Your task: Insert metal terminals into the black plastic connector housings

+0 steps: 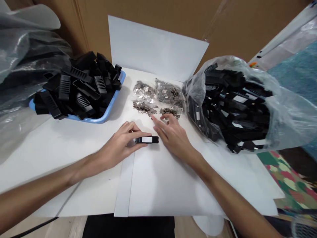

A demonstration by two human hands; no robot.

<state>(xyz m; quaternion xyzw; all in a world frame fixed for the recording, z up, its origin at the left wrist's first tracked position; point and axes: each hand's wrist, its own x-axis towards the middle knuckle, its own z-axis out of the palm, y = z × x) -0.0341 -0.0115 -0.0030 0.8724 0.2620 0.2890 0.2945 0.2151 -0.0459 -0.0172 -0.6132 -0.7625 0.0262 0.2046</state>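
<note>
The left hand [122,142] is pinching a small black white-labelled plastic case [147,139] flat on the white paper [168,185]. The right hand [173,135], fingers spread, is reaching for the silvery metal pieces [145,106]; singling one out likely needs a fine pinch.

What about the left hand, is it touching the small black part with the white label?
Touching. In the head view, the left hand pinches the small black part between thumb and fingers.

Blk clip [147,139], white-faced, flat on sheet
</note>
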